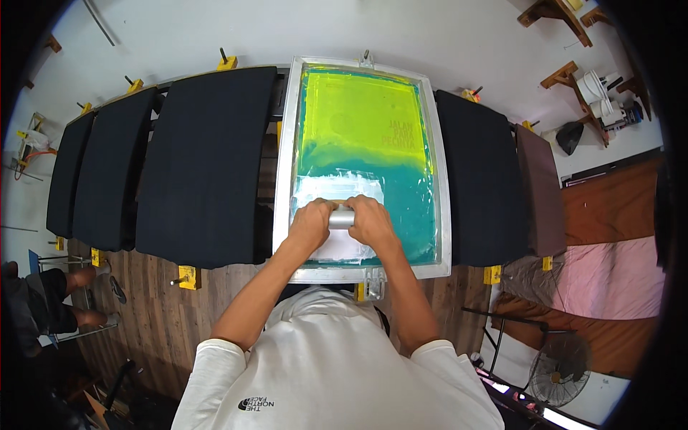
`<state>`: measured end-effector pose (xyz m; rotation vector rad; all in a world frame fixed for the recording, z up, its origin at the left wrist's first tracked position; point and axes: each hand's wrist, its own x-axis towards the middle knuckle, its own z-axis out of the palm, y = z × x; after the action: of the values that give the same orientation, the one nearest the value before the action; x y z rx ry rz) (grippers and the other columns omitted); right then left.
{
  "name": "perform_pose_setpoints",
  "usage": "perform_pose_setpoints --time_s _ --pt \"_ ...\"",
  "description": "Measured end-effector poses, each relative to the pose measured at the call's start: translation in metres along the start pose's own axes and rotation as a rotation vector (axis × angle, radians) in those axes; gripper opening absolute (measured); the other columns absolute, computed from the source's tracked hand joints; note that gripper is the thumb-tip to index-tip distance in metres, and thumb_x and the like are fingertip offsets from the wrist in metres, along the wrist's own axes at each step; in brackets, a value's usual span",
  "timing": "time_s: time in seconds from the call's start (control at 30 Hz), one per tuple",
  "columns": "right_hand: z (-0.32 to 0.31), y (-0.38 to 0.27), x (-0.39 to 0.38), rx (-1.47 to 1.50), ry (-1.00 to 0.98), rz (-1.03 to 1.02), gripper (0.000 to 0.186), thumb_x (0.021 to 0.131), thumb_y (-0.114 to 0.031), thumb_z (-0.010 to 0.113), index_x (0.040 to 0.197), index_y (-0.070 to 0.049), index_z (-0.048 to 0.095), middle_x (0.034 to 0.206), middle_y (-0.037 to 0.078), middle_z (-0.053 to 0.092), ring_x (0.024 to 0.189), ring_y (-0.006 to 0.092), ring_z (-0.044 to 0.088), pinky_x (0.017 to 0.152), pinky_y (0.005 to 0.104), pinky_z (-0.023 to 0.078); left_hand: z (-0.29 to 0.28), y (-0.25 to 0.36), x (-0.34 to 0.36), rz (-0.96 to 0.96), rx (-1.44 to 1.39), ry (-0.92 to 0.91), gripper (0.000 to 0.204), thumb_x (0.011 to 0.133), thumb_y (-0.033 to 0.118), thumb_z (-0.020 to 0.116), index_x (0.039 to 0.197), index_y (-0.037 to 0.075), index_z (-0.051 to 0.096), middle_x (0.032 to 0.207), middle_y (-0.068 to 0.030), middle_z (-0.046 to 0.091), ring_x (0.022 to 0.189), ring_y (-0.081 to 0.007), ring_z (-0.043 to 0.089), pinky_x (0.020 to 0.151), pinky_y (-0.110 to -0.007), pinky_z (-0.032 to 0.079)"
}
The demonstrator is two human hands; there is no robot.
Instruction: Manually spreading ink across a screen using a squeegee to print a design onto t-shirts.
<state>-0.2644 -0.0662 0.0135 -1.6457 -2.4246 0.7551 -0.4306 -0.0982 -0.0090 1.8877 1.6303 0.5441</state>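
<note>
A screen-printing frame [443, 215] with a pale metal border lies in front of me. Its mesh is yellow-green [351, 107] in the far part, with small lettering at the right, and teal [408, 208] in the near part. Both my hands grip a silver squeegee [342, 218] over the near left of the mesh. My left hand [310, 226] wraps round its left end and my right hand [371, 221] its right end, fingers closed. White ink [337, 186] spreads on the mesh around and beyond the squeegee, which hides its lower edge along with my hands.
Black-covered boards [204, 165] stand in a row at the left, and another black board [479, 179] at the right. Yellow clamps [188, 277] sit along the edges. A fan [559, 369] stands at the lower right. Another person's legs [79, 301] show at the far left.
</note>
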Motion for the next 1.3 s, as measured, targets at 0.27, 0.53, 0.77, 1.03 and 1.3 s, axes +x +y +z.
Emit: perform_pose_setpoints --time_s 0.27,0.53,0.77,1.03,1.3 --pt "0.015 -0.012 -0.073 0.082 0.009 0.007 0.047 0.061 0.004 0.066 0.108 -0.002 0.067 0.106 0.016 0.065 0.101 0.0369 0.061 0.085 0.0453 0.051 0.007 0.020 -0.069 0.012 -0.041 -0.082 0.051 0.068 -0.012 0.061 0.117 0.000 0.065 0.116 -0.0213 0.064 0.099 -0.0406 0.064 0.086 -0.045 0.054" --pt "-0.012 -0.012 -0.057 0.030 -0.206 0.036 0.037 0.067 -0.001 0.064 0.100 -0.011 0.074 0.092 0.017 0.072 0.089 0.0362 0.068 0.080 0.0456 0.054 -0.020 0.021 -0.040 -0.043 0.072 -0.470 0.034 0.072 0.003 0.067 0.105 0.007 0.073 0.089 -0.0223 0.070 0.086 -0.0395 0.068 0.081 -0.044 0.056" --pt "-0.008 -0.002 -0.002 -0.043 -0.035 -0.002 0.025 0.071 -0.006 0.067 0.095 -0.009 0.071 0.092 0.017 0.069 0.088 0.0365 0.068 0.077 0.0470 0.055 -0.011 -0.005 0.002 0.112 -0.030 -0.029 0.042 0.070 -0.008 0.061 0.109 0.005 0.071 0.097 -0.0228 0.070 0.092 -0.0393 0.067 0.084 -0.045 0.054" --pt "0.030 -0.014 -0.102 0.006 0.100 -0.111 0.055 0.065 0.006 0.068 0.119 -0.005 0.058 0.119 0.013 0.057 0.113 0.0336 0.055 0.085 0.0469 0.048 0.014 0.019 -0.100 0.129 0.135 -0.045 0.061 0.068 -0.006 0.068 0.127 0.005 0.061 0.128 -0.0190 0.059 0.118 -0.0334 0.056 0.099 -0.048 0.040" --pt "-0.004 -0.003 -0.033 -0.071 -0.071 -0.056 0.019 0.076 -0.009 0.068 0.095 -0.012 0.071 0.098 0.011 0.068 0.095 0.0327 0.068 0.079 0.0505 0.051 -0.018 0.016 -0.034 0.072 0.079 -0.157 0.044 0.071 -0.003 0.064 0.114 0.007 0.069 0.103 -0.0157 0.071 0.098 -0.0320 0.066 0.090 -0.048 0.043"
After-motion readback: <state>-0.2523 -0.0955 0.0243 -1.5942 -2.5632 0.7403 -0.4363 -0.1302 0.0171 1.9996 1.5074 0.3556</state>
